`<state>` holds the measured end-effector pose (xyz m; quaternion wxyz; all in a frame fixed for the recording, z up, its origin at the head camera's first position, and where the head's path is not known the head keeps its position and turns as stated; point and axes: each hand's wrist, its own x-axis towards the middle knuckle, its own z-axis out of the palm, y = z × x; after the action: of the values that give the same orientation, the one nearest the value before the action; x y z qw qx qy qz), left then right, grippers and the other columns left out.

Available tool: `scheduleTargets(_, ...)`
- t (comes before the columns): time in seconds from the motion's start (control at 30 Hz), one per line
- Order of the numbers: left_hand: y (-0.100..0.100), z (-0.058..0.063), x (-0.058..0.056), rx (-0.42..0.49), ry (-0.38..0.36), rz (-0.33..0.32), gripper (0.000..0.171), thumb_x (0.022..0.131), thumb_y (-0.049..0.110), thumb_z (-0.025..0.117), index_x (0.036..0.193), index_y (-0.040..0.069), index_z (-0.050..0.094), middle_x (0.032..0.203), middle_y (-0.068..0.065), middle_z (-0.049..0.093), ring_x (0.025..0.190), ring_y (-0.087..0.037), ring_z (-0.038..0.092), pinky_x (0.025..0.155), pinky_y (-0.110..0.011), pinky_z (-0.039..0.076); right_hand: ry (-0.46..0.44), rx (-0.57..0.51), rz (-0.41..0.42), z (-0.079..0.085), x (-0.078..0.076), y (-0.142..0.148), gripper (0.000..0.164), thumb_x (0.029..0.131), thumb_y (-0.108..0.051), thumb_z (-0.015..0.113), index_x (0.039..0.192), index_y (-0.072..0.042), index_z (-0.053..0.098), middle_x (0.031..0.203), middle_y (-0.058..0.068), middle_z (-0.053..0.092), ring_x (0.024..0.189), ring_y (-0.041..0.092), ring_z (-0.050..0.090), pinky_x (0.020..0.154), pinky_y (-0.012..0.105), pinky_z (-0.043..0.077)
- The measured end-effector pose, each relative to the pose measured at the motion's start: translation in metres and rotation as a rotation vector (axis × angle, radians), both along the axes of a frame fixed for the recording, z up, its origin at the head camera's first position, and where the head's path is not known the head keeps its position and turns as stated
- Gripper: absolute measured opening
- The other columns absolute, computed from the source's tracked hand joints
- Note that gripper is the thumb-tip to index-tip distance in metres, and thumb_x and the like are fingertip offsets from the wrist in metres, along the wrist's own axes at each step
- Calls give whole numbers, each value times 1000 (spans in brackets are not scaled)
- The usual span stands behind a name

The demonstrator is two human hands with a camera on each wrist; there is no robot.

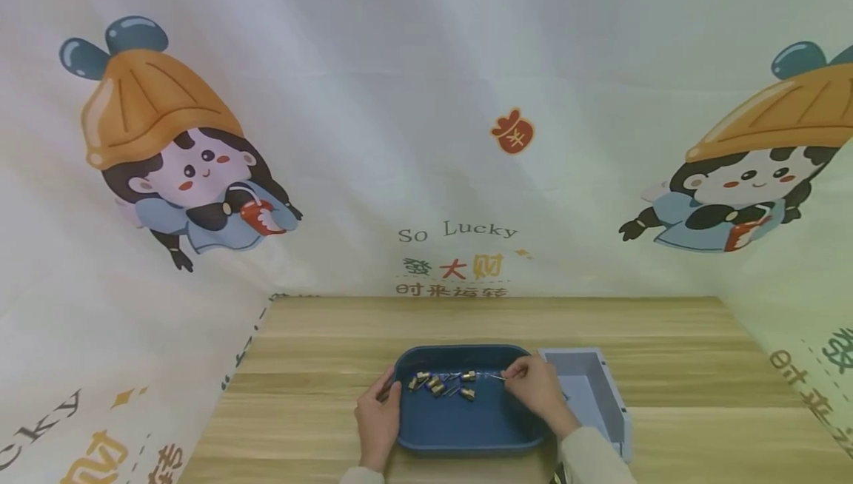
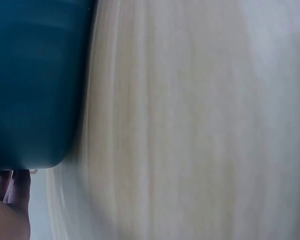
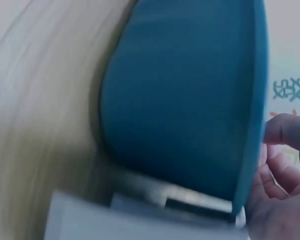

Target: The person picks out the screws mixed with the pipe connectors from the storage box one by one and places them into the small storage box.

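In the head view, a dark blue tray [image 1: 466,436] stands on the wooden table. My left hand [image 1: 378,417] grips its left rim, and the left wrist view shows the fingers [image 2: 19,192] against the tray's outer wall. Several small brass-coloured fittings [image 1: 468,394] lie toward the left and middle of the tray, mixed with thin metal pieces [image 1: 452,390] and bits of blue. Over the tray's right side, my right hand [image 1: 536,388] pinches a thin metal piece [image 1: 497,377] between thumb and forefinger. Its exact kind is too small to tell.
A grey-blue open bin [image 1: 614,395] stands close against the tray's right side, partly covered by the right forearm. Wooden table [image 1: 320,365] surrounds both. Printed cloth walls [image 1: 373,173] enclose the table at the back and on both sides.
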<state>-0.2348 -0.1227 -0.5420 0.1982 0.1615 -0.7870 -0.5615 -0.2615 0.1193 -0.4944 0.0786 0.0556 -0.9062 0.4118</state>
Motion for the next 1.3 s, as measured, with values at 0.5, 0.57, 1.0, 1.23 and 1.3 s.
scheduleTargets(0.5, -2, 1, 0, -16, 0, 2, 29, 88, 3, 63, 117, 2, 66, 111, -19, 69, 97, -32, 68, 81, -39, 58, 4, 24, -98, 20, 2, 48, 4, 70, -2, 68, 74, 0, 69, 68, 7, 68, 60, 11, 59, 54, 23, 49)
scheduleTargets(0.57, -1, 1, 0, -16, -7, 2, 29, 88, 4, 63, 117, 3, 66, 111, -19, 69, 97, -32, 68, 81, -39, 59, -6, 21, -109, 18, 3, 55, 4, 70, -1, 66, 74, 0, 69, 67, 7, 68, 60, 10, 58, 54, 23, 48)
scheduleTargets(1.0, -2, 0, -1, -3, -3, -8, 30, 88, 4, 62, 118, 2, 65, 115, -17, 68, 99, -31, 68, 82, -36, 58, -7, 34, -158, 6, 6, 78, 6, 72, 2, 62, 75, 4, 66, 67, 11, 65, 58, 11, 52, 51, 22, 43)
scheduleTargets(1.23, -2, -1, -3, -13, -5, 0, 30, 88, 4, 62, 118, 3, 65, 116, -17, 67, 100, -31, 68, 83, -37, 58, 6, 39, -170, -2, 9, 76, 6, 73, 3, 60, 74, 5, 66, 66, 11, 65, 56, 12, 53, 49, 22, 43)
scheduleTargets(1.3, -1, -1, -2, -10, -4, -4, 30, 88, 4, 62, 118, 3, 65, 116, -17, 67, 100, -31, 68, 83, -37, 58, 9, 40, -176, -7, 10, 76, 8, 71, 4, 59, 75, 6, 66, 65, 11, 65, 55, 12, 52, 48, 21, 43)
